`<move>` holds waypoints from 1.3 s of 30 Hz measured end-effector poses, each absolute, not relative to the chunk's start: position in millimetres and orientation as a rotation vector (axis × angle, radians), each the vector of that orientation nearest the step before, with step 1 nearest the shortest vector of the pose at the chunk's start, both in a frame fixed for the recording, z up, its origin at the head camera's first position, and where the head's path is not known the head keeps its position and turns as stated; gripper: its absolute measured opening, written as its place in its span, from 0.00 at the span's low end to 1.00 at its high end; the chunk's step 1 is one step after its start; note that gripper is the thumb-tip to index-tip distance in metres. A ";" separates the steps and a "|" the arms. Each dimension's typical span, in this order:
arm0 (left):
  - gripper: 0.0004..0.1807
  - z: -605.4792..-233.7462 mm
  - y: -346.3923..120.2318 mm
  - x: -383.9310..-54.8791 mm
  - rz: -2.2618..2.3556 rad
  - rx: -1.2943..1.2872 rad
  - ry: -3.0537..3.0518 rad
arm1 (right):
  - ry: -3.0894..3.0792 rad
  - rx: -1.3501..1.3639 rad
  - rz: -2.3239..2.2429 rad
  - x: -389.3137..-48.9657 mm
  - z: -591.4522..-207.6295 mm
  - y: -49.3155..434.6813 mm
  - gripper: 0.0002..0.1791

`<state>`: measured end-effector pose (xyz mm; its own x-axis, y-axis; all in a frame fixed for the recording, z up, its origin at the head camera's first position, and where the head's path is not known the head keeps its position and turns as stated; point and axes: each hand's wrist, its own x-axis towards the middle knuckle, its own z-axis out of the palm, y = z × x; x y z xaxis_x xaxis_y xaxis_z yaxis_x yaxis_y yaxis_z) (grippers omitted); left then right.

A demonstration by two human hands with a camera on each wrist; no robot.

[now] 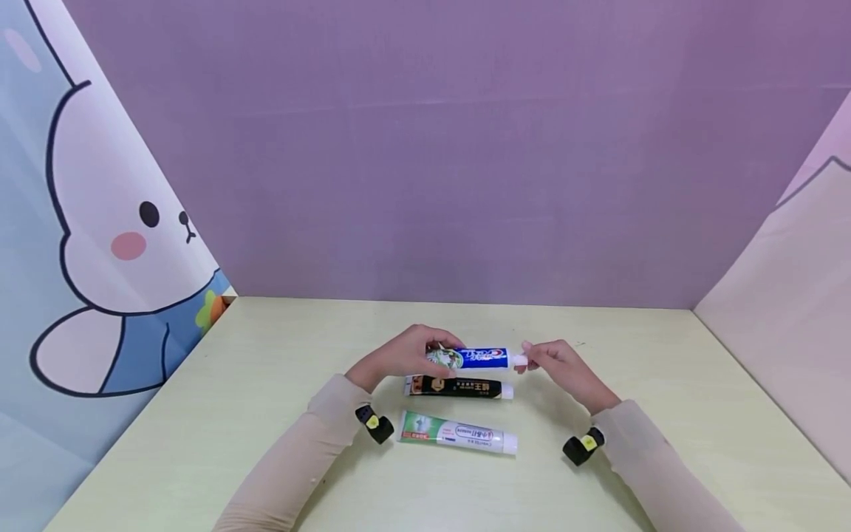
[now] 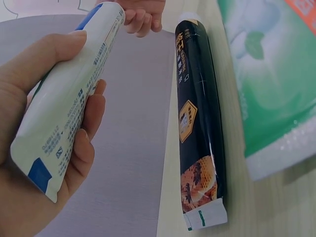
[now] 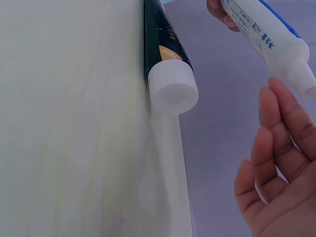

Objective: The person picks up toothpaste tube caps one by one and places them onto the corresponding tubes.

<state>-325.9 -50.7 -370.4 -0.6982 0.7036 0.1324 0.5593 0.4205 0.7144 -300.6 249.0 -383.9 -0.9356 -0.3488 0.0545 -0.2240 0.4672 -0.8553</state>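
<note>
My left hand grips a blue and white toothpaste tube by its flat end and holds it level, just above the table. In the left wrist view the fingers curl round that tube. My right hand meets the tube's white cap and seems to pinch it. The right wrist view shows the tube's neck beside three loosely curled fingers; the pinching fingers are out of frame. A black toothpaste tube lies directly below.
A green and white toothpaste tube lies nearest me on the pale wooden table. A purple backdrop closes the far edge. A cartoon rabbit panel stands at the left and a pale panel at the right.
</note>
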 end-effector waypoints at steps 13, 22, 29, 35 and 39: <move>0.22 -370.8 -53.2 -326.3 1.144 1.117 2.490 | 2.658 -0.893 -1.490 -300.3 -386.5 254.5 0.16; 0.23 -369.7 -52.9 -325.1 1.140 1.120 2.485 | 2.663 -0.902 -1.546 -297.9 -385.5 253.4 0.10; 0.23 -370.2 -51.1 -325.6 1.133 1.123 2.497 | 2.664 -0.806 -1.537 -298.2 -384.3 253.5 0.08; 0.23 -369.5 -48.4 -325.7 1.132 1.119 2.490 | 2.652 -0.750 -1.510 -302.0 -385.7 255.3 0.07; 0.23 -369.6 -47.8 -327.0 1.133 1.113 2.498 | 2.656 -0.733 -1.485 -305.2 -386.7 256.2 0.07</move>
